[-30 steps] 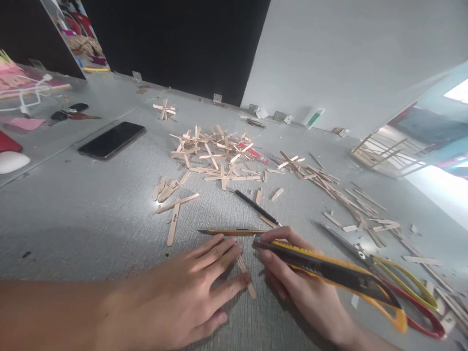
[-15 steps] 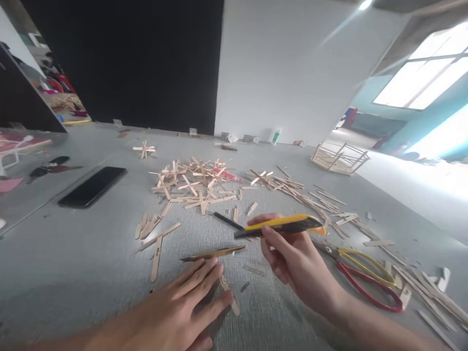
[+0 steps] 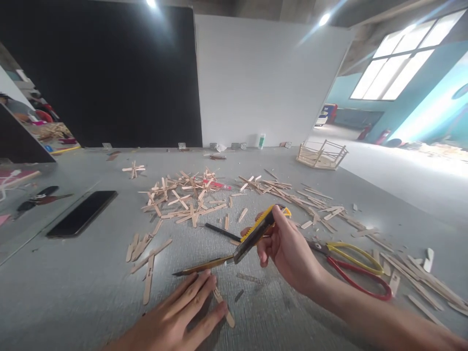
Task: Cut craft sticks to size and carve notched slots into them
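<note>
My left hand (image 3: pixel 188 304) lies flat on the grey table with fingers spread, the fingertips over a wooden craft stick (image 3: pixel 229 319) that is partly hidden. Beyond these fingertips is a thin, pointed brown tool (image 3: pixel 203 267), dark at its left tip; its exact kind is unclear. In my right hand (image 3: pixel 287 248) is a yellow and black utility knife (image 3: pixel 258 233), held slanted above the table. Its lower black end points down and left, close to the brown tool's right end. I cannot make out an extended blade. A black rod (image 3: pixel 222 231) lies behind the knife.
Scissors with yellow and red handles (image 3: pixel 360 270) lie right of my right hand. Sticks, some joined in crosses (image 3: pixel 179 197), cover the middle and right. A stick frame (image 3: pixel 321 156) stands at the back right, a phone (image 3: pixel 82 214) at left, and a glue bottle (image 3: pixel 262 141) by the wall panel.
My right hand has turned the utility knife from nearly level to a steep slant, its black end now lower. The left hand keeps its place on the stick. The camera view has tilted up.
</note>
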Action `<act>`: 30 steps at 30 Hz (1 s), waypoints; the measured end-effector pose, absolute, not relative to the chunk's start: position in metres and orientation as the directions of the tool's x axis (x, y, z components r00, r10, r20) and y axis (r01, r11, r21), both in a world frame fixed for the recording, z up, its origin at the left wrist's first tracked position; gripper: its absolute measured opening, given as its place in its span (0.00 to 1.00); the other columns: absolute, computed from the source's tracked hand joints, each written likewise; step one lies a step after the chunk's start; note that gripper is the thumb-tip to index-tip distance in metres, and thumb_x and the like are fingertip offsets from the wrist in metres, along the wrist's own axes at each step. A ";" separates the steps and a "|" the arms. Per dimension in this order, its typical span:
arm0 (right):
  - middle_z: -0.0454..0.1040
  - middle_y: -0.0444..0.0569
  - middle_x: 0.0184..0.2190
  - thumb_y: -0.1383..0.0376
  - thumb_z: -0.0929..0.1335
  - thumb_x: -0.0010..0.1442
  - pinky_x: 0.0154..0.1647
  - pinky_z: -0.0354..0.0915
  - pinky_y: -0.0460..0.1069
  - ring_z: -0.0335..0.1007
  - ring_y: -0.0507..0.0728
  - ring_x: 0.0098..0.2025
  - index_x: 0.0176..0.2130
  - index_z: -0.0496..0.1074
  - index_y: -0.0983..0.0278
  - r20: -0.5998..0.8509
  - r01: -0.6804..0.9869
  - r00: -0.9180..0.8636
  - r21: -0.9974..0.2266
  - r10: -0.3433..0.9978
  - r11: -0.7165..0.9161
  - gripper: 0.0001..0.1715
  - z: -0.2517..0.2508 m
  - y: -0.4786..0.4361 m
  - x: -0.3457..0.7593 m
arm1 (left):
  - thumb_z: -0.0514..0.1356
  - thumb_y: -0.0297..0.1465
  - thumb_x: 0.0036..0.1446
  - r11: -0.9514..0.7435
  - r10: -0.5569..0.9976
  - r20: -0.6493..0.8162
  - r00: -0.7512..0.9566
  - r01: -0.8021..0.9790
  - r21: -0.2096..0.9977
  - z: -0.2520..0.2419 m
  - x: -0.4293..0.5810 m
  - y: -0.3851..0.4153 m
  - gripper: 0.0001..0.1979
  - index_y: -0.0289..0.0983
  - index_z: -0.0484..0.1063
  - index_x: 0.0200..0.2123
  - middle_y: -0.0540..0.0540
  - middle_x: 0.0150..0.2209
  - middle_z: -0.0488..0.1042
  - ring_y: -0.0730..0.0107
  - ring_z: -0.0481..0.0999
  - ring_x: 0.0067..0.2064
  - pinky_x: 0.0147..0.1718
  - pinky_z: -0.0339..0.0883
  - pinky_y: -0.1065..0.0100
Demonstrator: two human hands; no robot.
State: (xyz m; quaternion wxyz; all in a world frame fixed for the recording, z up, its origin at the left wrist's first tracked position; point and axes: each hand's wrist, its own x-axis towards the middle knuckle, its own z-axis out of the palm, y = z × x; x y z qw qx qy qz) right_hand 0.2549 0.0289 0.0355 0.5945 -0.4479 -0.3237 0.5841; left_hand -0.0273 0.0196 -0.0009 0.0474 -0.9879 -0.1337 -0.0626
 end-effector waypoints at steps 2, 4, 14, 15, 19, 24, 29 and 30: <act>0.83 0.57 0.30 0.41 0.69 0.63 0.14 0.65 0.46 0.68 0.51 0.14 0.29 0.70 0.64 -0.102 -0.412 0.092 -0.910 0.991 -0.055 0.30 0.035 0.029 0.254 | 0.56 0.40 0.73 -0.961 0.249 0.140 0.958 0.263 -0.091 -0.001 -0.028 0.019 0.31 0.40 0.52 0.74 0.38 0.71 0.61 0.48 0.65 0.69 0.67 0.63 0.55; 0.80 0.52 0.25 0.42 0.72 0.61 0.16 0.66 0.46 0.70 0.53 0.16 0.30 0.70 0.64 -0.088 -0.420 0.078 -0.907 0.993 -0.047 0.28 0.034 0.029 0.253 | 0.55 0.42 0.74 -0.962 0.233 0.144 0.962 0.250 -0.107 0.000 -0.027 0.019 0.30 0.39 0.55 0.73 0.37 0.70 0.62 0.48 0.66 0.69 0.67 0.63 0.54; 0.77 0.48 0.20 0.44 0.73 0.60 0.21 0.71 0.48 0.74 0.55 0.20 0.33 0.71 0.64 -0.097 -0.227 0.003 -0.969 0.995 -0.094 0.26 0.036 0.024 0.250 | 0.60 0.35 0.70 -0.958 0.279 0.101 0.955 0.284 -0.040 0.013 -0.023 0.018 0.29 0.39 0.60 0.71 0.38 0.71 0.61 0.49 0.64 0.70 0.68 0.60 0.55; 0.75 0.47 0.18 0.46 0.73 0.61 0.20 0.70 0.48 0.73 0.55 0.19 0.33 0.71 0.64 -0.104 -0.112 -0.022 -0.988 0.994 -0.106 0.24 0.037 0.022 0.249 | 0.60 0.34 0.69 -0.957 0.283 0.089 0.955 0.287 -0.033 0.015 -0.023 0.018 0.30 0.39 0.60 0.71 0.39 0.71 0.60 0.49 0.64 0.70 0.68 0.60 0.55; 0.71 0.44 0.15 0.53 0.71 0.63 0.18 0.64 0.47 0.67 0.52 0.15 0.28 0.70 0.62 -0.065 0.352 -0.049 -0.935 0.997 -0.043 0.19 0.036 0.010 0.243 | 0.61 0.34 0.68 -0.959 0.281 0.067 0.957 0.282 -0.008 0.023 -0.022 0.016 0.30 0.37 0.61 0.70 0.37 0.70 0.61 0.49 0.65 0.69 0.69 0.59 0.56; 0.76 0.45 0.29 0.64 0.69 0.61 0.29 0.70 0.50 0.71 0.54 0.27 0.35 0.76 0.59 0.246 0.615 -0.216 -0.717 0.945 0.327 0.04 0.030 0.001 0.248 | 0.65 0.33 0.65 -0.959 0.279 0.039 0.959 0.276 0.066 0.026 -0.020 0.017 0.30 0.35 0.64 0.68 0.35 0.69 0.62 0.47 0.64 0.69 0.67 0.62 0.55; 0.80 0.49 0.32 0.57 0.70 0.61 0.39 0.75 0.57 0.78 0.62 0.35 0.37 0.79 0.55 0.213 0.701 -0.171 -0.660 0.962 0.271 0.07 0.026 0.000 0.251 | 0.66 0.32 0.64 -0.948 0.294 0.025 0.955 0.289 0.131 0.027 -0.017 0.018 0.31 0.35 0.64 0.68 0.34 0.71 0.59 0.47 0.59 0.71 0.69 0.59 0.56; 0.80 0.48 0.30 0.56 0.69 0.63 0.37 0.75 0.56 0.78 0.61 0.33 0.36 0.79 0.55 0.167 0.693 -0.190 -0.675 0.968 0.252 0.09 0.026 0.000 0.250 | 0.65 0.31 0.64 -0.946 0.298 0.041 0.954 0.289 0.147 0.027 -0.016 0.018 0.31 0.35 0.64 0.68 0.34 0.71 0.57 0.48 0.58 0.72 0.69 0.57 0.56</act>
